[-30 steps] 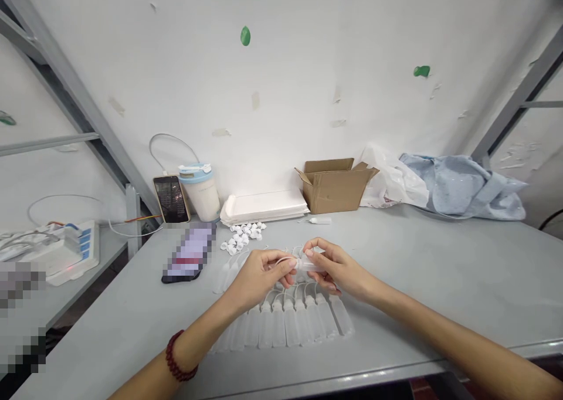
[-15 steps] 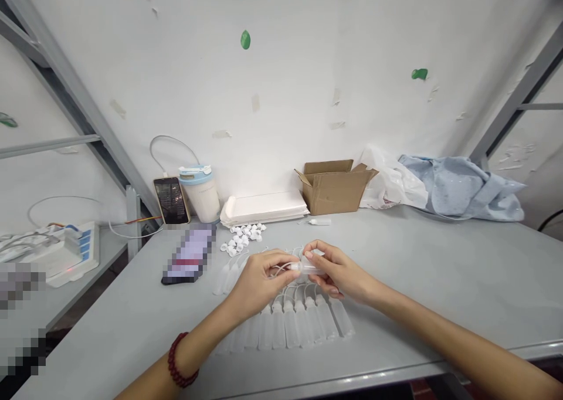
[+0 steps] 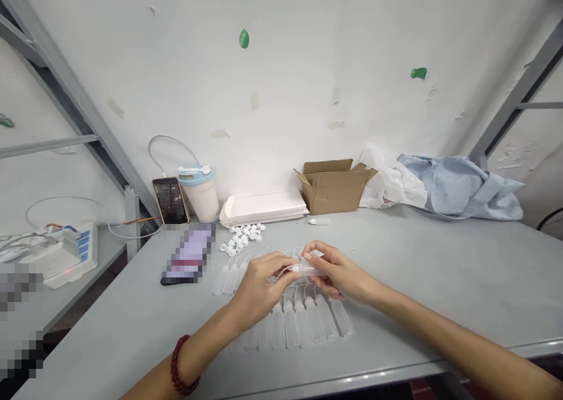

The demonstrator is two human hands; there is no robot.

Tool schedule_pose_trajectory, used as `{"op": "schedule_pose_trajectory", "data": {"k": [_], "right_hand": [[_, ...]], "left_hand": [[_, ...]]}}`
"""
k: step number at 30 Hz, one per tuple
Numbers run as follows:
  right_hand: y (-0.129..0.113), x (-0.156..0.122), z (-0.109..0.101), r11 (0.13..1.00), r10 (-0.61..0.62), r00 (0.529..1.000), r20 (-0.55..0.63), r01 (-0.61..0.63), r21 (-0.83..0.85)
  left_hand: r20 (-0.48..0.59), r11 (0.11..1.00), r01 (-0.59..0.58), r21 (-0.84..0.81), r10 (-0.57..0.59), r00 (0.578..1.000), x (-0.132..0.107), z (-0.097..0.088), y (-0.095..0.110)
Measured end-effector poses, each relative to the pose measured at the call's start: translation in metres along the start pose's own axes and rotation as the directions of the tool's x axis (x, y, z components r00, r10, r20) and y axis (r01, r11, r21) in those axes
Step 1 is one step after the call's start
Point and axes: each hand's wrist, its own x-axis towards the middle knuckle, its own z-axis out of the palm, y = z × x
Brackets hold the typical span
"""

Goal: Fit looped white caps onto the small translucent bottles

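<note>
My right hand [image 3: 336, 270] grips a small translucent plastic bottle [image 3: 307, 267] held sideways above the table. My left hand [image 3: 259, 282] pinches the thin nozzle tip of that same bottle from the left. Under both hands lies a row of several like bottles [image 3: 303, 324] side by side on the grey table [image 3: 440, 271]. More bottles [image 3: 226, 274] lie to the left of my hands. A pile of small white caps [image 3: 241, 237] sits just beyond.
A phone [image 3: 187, 256] lies flat at the left, another phone [image 3: 170, 199] leans by a white cup [image 3: 200, 192]. At the back are a stack of white trays [image 3: 264, 205], an open cardboard box [image 3: 334, 186], a lone bottle [image 3: 319, 221], and plastic bags [image 3: 448, 183].
My left hand has slid slightly down and toward me while staying on the bottle's tip. The right hand has hardly moved.
</note>
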Motion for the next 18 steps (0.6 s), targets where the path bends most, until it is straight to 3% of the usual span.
{"op": "schedule_pose_trajectory", "data": {"k": [4, 7, 10, 14, 18], "right_hand": [[-0.002, -0.001, 0.001, 1.0, -0.008, 1.0, -0.009, 0.008, -0.021], [-0.003, -0.002, 0.003, 0.998, -0.005, 1.0, -0.009, 0.004, -0.07], [-0.001, -0.001, 0.003, 0.989, -0.067, 0.997, -0.04, 0.061, -0.138], [0.004, -0.001, 0.002, 0.913, -0.263, 0.954, -0.143, 0.199, -0.356], [0.008, -0.001, 0.0, 0.839, -0.341, 0.932, -0.126, 0.241, -0.487]], "left_hand": [[0.126, 0.966, 0.206, -0.155, -0.188, 0.974, 0.002, -0.002, 0.001], [0.229, 0.941, 0.271, -0.202, -0.224, 0.947, 0.001, -0.003, 0.002], [0.229, 0.935, 0.284, -0.214, -0.235, 0.945, 0.002, -0.003, 0.002], [0.194, 0.877, 0.338, -0.342, -0.286, 0.938, 0.005, -0.005, 0.0], [0.227, 0.835, 0.36, -0.417, -0.288, 0.931, 0.007, -0.007, -0.001]]}}
